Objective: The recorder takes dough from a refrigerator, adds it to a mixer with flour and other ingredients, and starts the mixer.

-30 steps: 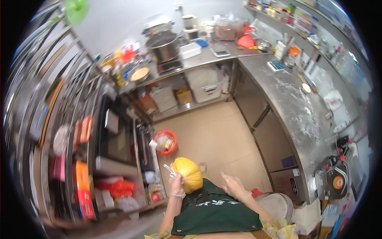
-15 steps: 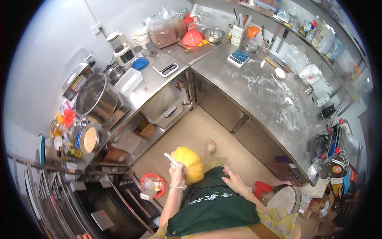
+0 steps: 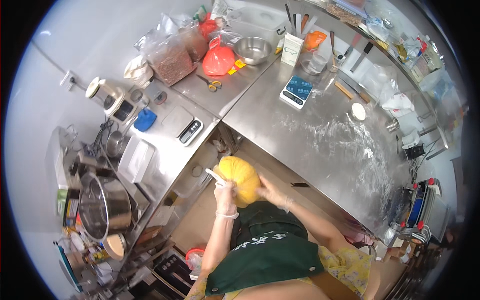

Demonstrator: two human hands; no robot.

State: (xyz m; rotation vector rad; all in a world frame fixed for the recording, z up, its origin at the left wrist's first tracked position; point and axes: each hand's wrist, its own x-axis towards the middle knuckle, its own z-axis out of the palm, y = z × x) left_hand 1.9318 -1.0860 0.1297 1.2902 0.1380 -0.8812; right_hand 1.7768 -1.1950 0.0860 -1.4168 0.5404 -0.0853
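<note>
In front of my body I carry a rounded yellow bundle (image 3: 240, 172), its surface creased and ribbed. My left hand (image 3: 225, 196), in a thin clear glove, is closed round its gathered left side. A white twisted end pokes out above that fist. On the opposite side my right hand (image 3: 272, 194), also gloved, cups the bundle with the thumb towards me; some of its fingertips are hidden. What is inside the bundle cannot be made out.
A floured steel worktop (image 3: 260, 117) runs ahead to the right, bearing a scale (image 3: 296, 94) and white powder in a dish (image 3: 358, 111). The left counter holds another scale (image 3: 190, 131), a white tray (image 3: 136, 159) and a large steel pot (image 3: 105, 206). A steel bowl (image 3: 253, 50) stands at the back corner.
My right hand has come in from the right and now touches the bundle. The bundle has risen slightly in view. I have moved closer to the counter corner.
</note>
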